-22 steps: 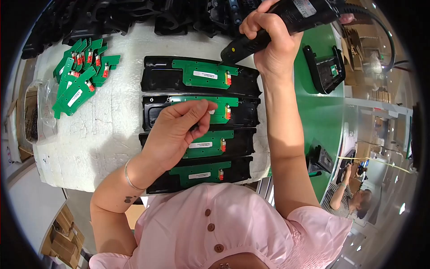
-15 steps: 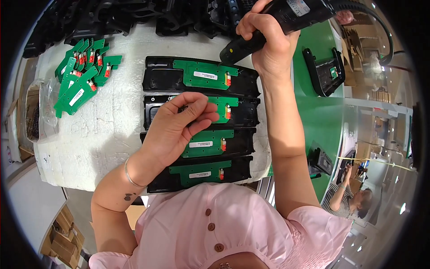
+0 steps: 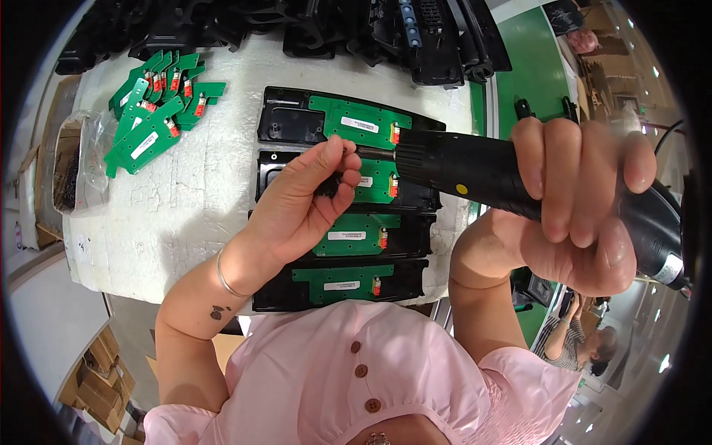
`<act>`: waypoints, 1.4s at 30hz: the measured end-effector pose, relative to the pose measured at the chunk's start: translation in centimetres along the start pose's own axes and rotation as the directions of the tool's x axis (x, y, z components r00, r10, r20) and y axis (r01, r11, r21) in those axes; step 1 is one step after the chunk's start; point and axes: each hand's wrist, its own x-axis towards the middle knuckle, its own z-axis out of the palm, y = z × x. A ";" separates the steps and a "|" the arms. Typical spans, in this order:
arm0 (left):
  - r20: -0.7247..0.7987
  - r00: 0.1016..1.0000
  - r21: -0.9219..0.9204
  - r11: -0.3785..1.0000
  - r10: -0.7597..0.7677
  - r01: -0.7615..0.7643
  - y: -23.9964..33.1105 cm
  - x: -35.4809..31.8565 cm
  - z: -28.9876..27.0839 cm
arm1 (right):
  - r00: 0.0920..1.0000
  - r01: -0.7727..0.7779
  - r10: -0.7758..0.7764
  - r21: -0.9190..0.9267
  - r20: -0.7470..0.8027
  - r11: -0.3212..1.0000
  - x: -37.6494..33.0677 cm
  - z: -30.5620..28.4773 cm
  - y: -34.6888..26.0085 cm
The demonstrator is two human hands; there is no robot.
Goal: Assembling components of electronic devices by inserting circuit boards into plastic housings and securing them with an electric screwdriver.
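Across the white, pitted worktop (image 3: 200, 200), four black plastic trays (image 3: 289, 124) lie edge by edge, each bearing a green board (image 3: 348, 107) whose white label (image 3: 360, 124) is too small for us to read. Our right hand (image 3: 578, 193) wraps the ribbed driver (image 3: 460, 167); our left hand's (image 3: 304, 185) fingers pinch closed at its metal tip (image 3: 378, 153), cupping dark pieces (image 3: 328, 185). Bare room lies left of the trays.

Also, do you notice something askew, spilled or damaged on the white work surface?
I see no spill. The white surface looks scuffed and pitted left of the black housings, perhaps only wear. The loose green boards lie overlapping at mixed angles, an untidy pile.
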 end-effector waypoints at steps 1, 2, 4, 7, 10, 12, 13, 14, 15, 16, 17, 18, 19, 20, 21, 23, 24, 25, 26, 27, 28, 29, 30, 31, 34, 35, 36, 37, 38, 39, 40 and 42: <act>0.016 1.000 -0.011 1.000 -0.016 0.016 0.0 0.0 0.0 | 1.000 0.011 -0.011 0.015 -0.005 1.000 0.0 0.1 -0.1; 0.032 0.999 -0.023 0.999 -0.033 0.034 0.0 0.0 0.0 | 0.999 0.013 -0.013 0.010 -0.031 1.000 -0.1 0.3 -0.2; 0.033 0.998 -0.018 0.999 -0.048 0.048 -0.1 -0.1 0.1 | 0.999 0.003 -0.003 0.005 -0.034 1.000 -0.2 0.6 -0.5; 0.021 0.998 0.008 0.998 -0.056 0.056 -0.1 -0.3 0.2 | 1.000 -0.008 0.008 0.000 -0.029 1.000 -0.2 0.8 -0.6; 0.013 0.999 0.047 0.998 -0.049 0.048 -0.1 -0.3 0.4 | 1.000 -0.003 0.003 -0.004 -0.022 1.000 -0.2 0.9 -0.5; 0.015 0.999 0.063 0.997 -0.043 0.041 -0.1 -0.3 0.5 | 1.000 0.002 -0.002 -0.004 -0.020 1.000 -0.2 1.0 -0.5; 0.011 0.999 0.076 0.996 -0.040 0.039 -0.2 -0.3 0.5 | 1.000 0.000 0.000 0.001 -0.027 1.000 -0.2 1.0 -0.5; 0.008 0.999 0.089 0.995 -0.036 0.036 -0.2 -0.3 0.5 | 0.999 -0.001 0.001 0.006 -0.034 1.000 -0.2 1.1 -0.5; 0.007 0.999 0.090 0.995 -0.035 0.034 -0.2 -0.3 0.6 | 0.999 0.000 0.000 0.008 -0.033 1.000 -0.2 1.2 -0.6; 0.002 0.999 0.090 0.995 -0.033 0.033 -0.2 -0.3 0.6 | 0.999 -0.004 0.004 -0.003 -0.039 1.000 -0.2 1.3 -0.7; -0.004 0.999 0.091 0.995 -0.032 0.032 -0.3 -0.4 0.6 | 0.999 -0.009 0.008 -0.014 -0.045 1.000 -0.2 1.4 -0.7; -0.006 0.999 0.091 0.995 -0.032 0.032 -0.3 -0.4 0.7 | 0.999 -0.009 0.008 -0.012 -0.045 1.000 -0.5 1.9 -0.3; -0.010 0.999 0.089 0.996 -0.032 0.033 -0.3 -0.5 0.7 | 0.982 0.090 -0.085 0.024 -0.167 0.996 -0.8 2.6 0.5; -0.014 0.999 0.085 0.996 -0.031 0.032 -0.3 -0.5 0.7 | 0.943 0.190 -0.168 0.048 -0.288 0.981 -1.0 3.1 1.0; -0.016 0.999 0.084 0.996 -0.030 0.031 -0.2 -0.6 0.6 | 0.943 0.188 -0.166 0.050 -0.288 0.981 -1.0 3.1 0.7; 0.010 0.999 0.083 0.996 -0.036 0.035 -0.2 -0.5 0.4 | 0.980 0.026 -0.041 -0.081 -0.197 0.996 -0.8 2.8 -0.1; 0.010 0.999 0.081 0.996 -0.036 0.035 -0.2 -0.5 0.4 | 0.980 0.023 -0.039 -0.080 -0.197 0.997 -0.8 2.7 -0.1; -0.017 1.000 0.099 0.995 -0.013 0.014 -0.3 -0.5 0.6 | 0.987 -0.001 -0.014 -0.094 -0.161 0.996 -0.7 2.7 -0.1; -0.043 0.999 0.118 0.993 0.011 -0.005 -0.3 -0.5 0.6 | 0.992 -0.023 0.010 -0.108 -0.126 0.994 -0.7 2.7 -0.1; -0.042 0.999 0.117 0.993 0.010 -0.005 -0.3 -0.4 0.5 | 0.995 -0.046 0.034 -0.124 -0.091 0.991 -0.6 2.6 -0.2; -0.023 1.000 0.081 0.997 0.007 -0.005 -0.4 -0.4 0.2 | 0.997 -0.067 0.060 -0.142 -0.056 0.988 -0.5 2.6 -0.2; 0.001 1.000 0.046 0.999 0.003 -0.004 -0.3 -0.1 0.1 | 0.996 -0.085 0.083 -0.163 -0.021 0.983 -0.4 2.4 -0.2; 0.000 1.000 0.046 0.999 0.005 -0.005 -0.3 -0.3 1.0 | 0.999 0.006 -0.010 -0.097 -0.039 0.995 -0.5 2.0 1.2; -0.080 0.996 0.035 0.999 -0.027 0.029 -0.4 -0.4 2.3 | 0.993 0.100 -0.102 -0.034 -0.064 0.994 -0.3 1.6 3.1; -0.167 0.982 0.008 0.996 -0.087 0.090 -0.8 -0.5 1.5 | 0.920 -0.005 -0.083 -0.222 -0.383 0.975 1.5 0.4 6.7; -0.171 0.979 -0.002 0.994 -0.111 0.112 -1.0 -0.3 1.1 | 0.895 -0.041 -0.068 -0.233 -0.440 0.972 2.1 -0.8 7.6; -0.166 0.980 -0.004 0.994 -0.112 0.113 -1.0 -0.2 1.2 | 0.878 -0.084 -0.025 -0.206 -0.477 0.975 2.6 -1.3 8.0; -0.115 0.989 0.100 0.989 -0.096 0.108 -1.1 -0.2 1.3 | 0.858 -0.126 0.018 -0.177 -0.513 0.976 2.9 -1.7 8.2; -0.064 0.995 0.203 0.975 -0.081 0.093 -1.1 -0.3 1.3 | 0.860 -0.128 0.020 -0.178 -0.510 0.976 3.0 -2.1 8.7; -0.062 0.995 0.200 0.976 -0.080 0.091 -1.1 -0.3 1.2 | 0.858 -0.120 0.024 -0.155 -0.513 0.981 2.9 -2.5 9.3; -0.026 0.997 0.237 0.968 -0.074 0.078 -1.1 -0.4 1.1 | 0.856 -0.112 0.029 -0.131 -0.516 0.985 2.8 -2.8 9.6; 0.007 0.998 0.269 0.961 -0.064 0.060 -1.0 -0.5 0.9 | 0.858 -0.120 0.036 -0.133 -0.512 0.984 3.0 -2.8 9.8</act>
